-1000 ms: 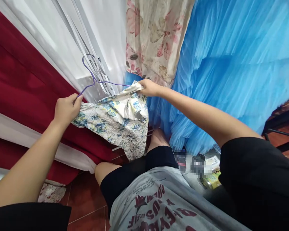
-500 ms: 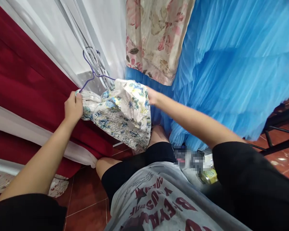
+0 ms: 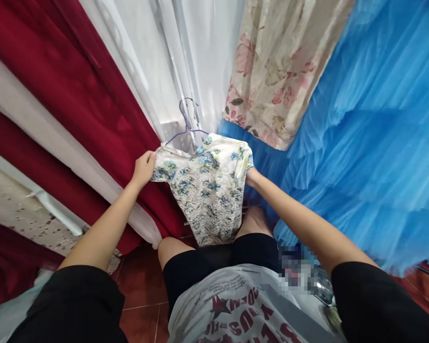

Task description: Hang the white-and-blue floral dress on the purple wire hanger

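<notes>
A small white garment with a blue and yellow flower print [image 3: 207, 190] hangs on a purple wire hanger [image 3: 186, 125] in front of me. My left hand [image 3: 143, 167] is closed on the garment's left shoulder and the hanger's end. My right hand [image 3: 251, 175] is at the garment's right side, its fingers hidden behind the cloth. The hanger's hook points up toward the white curtain [image 3: 171, 71].
Red cloth with white bands [image 3: 57, 109] hangs at the left. A cream fabric with pink flowers [image 3: 279, 76] and a large blue tulle dress [image 3: 372, 143] hang at the right. Red floor tiles [image 3: 139, 286] lie below my legs.
The garment has gone from half draped to hanging over both ends of the hanger. My right hand has dropped from the top edge to the right side. The camera has tilted and shifted.
</notes>
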The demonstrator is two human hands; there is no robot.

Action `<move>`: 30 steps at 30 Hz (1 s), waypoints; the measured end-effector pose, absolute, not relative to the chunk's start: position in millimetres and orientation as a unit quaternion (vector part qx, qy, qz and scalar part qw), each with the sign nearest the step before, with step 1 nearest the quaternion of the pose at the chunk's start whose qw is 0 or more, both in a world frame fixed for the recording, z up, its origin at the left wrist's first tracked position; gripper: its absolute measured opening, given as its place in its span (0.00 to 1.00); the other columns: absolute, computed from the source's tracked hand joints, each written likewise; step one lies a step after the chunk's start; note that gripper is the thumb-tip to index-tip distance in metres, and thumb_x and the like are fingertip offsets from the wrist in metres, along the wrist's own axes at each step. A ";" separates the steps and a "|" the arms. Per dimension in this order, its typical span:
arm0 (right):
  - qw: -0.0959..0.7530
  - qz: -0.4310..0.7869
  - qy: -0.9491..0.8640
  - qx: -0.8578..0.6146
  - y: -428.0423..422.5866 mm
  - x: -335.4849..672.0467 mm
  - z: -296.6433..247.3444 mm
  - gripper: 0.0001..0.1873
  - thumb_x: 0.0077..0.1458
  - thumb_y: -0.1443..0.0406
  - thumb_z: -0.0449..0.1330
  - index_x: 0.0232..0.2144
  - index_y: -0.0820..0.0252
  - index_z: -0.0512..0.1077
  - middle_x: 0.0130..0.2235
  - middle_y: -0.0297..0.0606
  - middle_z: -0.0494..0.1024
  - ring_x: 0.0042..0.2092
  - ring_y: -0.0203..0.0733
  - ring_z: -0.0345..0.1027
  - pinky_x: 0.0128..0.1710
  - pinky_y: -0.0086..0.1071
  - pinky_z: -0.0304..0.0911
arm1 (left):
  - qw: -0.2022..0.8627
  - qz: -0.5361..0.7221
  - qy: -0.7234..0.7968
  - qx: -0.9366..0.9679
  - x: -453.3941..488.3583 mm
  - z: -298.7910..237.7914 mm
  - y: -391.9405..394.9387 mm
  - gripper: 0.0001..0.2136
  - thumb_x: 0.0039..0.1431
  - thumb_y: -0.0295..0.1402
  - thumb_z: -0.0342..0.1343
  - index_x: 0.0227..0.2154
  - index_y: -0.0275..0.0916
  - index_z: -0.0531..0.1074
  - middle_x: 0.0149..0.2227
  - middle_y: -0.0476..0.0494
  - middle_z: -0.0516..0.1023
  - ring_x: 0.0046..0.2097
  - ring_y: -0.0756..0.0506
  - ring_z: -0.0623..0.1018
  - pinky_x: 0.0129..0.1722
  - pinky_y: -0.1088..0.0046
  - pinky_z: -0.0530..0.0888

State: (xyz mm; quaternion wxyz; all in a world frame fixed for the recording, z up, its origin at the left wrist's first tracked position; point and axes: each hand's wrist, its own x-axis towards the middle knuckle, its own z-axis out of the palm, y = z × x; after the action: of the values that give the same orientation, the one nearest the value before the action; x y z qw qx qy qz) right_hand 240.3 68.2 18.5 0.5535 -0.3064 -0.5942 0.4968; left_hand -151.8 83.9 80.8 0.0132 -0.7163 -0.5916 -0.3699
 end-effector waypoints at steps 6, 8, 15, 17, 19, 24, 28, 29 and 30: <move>0.625 0.494 -0.498 -0.342 98.0 269.6 38.2 0.25 0.49 0.43 0.64 0.35 0.58 0.74 0.36 0.41 0.81 0.40 0.50 0.76 0.40 0.40 0.71 | -0.007 -0.472 -0.587 -0.657 -143.4 65.8 65.8 0.18 0.67 0.46 0.42 0.33 0.38 0.70 0.30 0.47 0.71 0.34 0.46 0.70 0.34 0.73 0.67; 0.668 0.441 -0.499 -0.332 102.9 268.2 50.7 0.21 0.47 0.47 0.66 0.33 0.58 0.73 0.35 0.38 0.80 0.40 0.48 0.75 0.41 0.38 0.69 | 0.007 -0.491 -0.591 -0.640 -135.4 67.7 59.8 0.17 0.67 0.46 0.43 0.34 0.39 0.70 0.30 0.47 0.72 0.33 0.46 0.71 0.34 0.73 0.68; 0.755 0.318 -0.448 -0.357 123.7 256.9 88.2 0.19 0.52 0.48 0.61 0.32 0.56 0.70 0.32 0.35 0.74 0.36 0.41 0.69 0.40 0.34 0.67 | 0.036 -0.455 -0.561 -0.691 -112.8 66.8 47.8 0.15 0.67 0.46 0.48 0.33 0.41 0.70 0.31 0.46 0.76 0.35 0.45 0.75 0.37 0.72 0.69; 0.756 0.300 -0.447 -0.372 125.2 250.4 99.1 0.21 0.54 0.45 0.59 0.32 0.57 0.68 0.32 0.35 0.73 0.37 0.42 0.69 0.39 0.35 0.67 | 0.038 -0.464 -0.563 -0.683 -111.9 62.7 51.4 0.16 0.69 0.46 0.46 0.35 0.40 0.71 0.32 0.46 0.77 0.36 0.46 0.75 0.37 0.73 0.68; 0.754 0.281 -0.461 -0.374 117.5 239.4 111.6 0.24 0.55 0.43 0.58 0.34 0.57 0.68 0.34 0.36 0.73 0.40 0.43 0.69 0.41 0.36 0.67 | 0.040 -0.457 -0.576 -0.677 -114.6 59.4 58.6 0.16 0.69 0.45 0.45 0.37 0.40 0.72 0.32 0.46 0.78 0.35 0.46 0.75 0.36 0.74 0.67; 0.711 0.253 -0.579 -0.307 62.1 199.8 140.1 0.23 0.61 0.47 0.57 0.49 0.55 0.69 0.45 0.40 0.75 0.48 0.46 0.69 0.54 0.45 0.65 | 0.043 -0.420 -0.640 -0.642 -123.6 58.6 83.0 0.16 0.70 0.43 0.43 0.39 0.40 0.73 0.36 0.44 0.80 0.38 0.45 0.76 0.36 0.75 0.64; 0.675 0.268 -0.641 -0.249 28.4 183.7 153.4 0.29 0.62 0.51 0.59 0.62 0.48 0.60 0.59 0.40 0.70 0.61 0.49 0.63 0.63 0.51 0.58 | 0.044 -0.390 -0.670 -0.630 -124.5 61.6 95.3 0.15 0.70 0.44 0.45 0.37 0.41 0.73 0.34 0.43 0.80 0.38 0.42 0.77 0.36 0.73 0.63; 0.669 0.283 -0.647 -0.231 23.7 183.6 156.1 0.33 0.61 0.52 0.61 0.65 0.46 0.57 0.62 0.39 0.67 0.63 0.49 0.60 0.64 0.51 0.57 | 0.047 -0.390 -0.677 -0.623 -124.6 61.7 96.4 0.15 0.70 0.44 0.45 0.37 0.41 0.73 0.34 0.42 0.79 0.39 0.41 0.77 0.37 0.72 0.63; 0.657 0.303 -0.656 -0.214 19.2 184.5 158.6 0.35 0.61 0.53 0.61 0.66 0.45 0.55 0.64 0.38 0.65 0.65 0.49 0.59 0.65 0.51 0.57 | 0.048 -0.391 -0.685 -0.613 -124.5 61.3 96.8 0.15 0.70 0.44 0.45 0.37 0.41 0.73 0.34 0.41 0.79 0.40 0.40 0.77 0.38 0.70 0.64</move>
State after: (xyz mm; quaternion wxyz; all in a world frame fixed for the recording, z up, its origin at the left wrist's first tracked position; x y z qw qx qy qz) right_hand 184.5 19.2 158.6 0.6572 -0.2138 -0.6563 0.3027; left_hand -124.5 96.8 61.3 0.0485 -0.6133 -0.6848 -0.3906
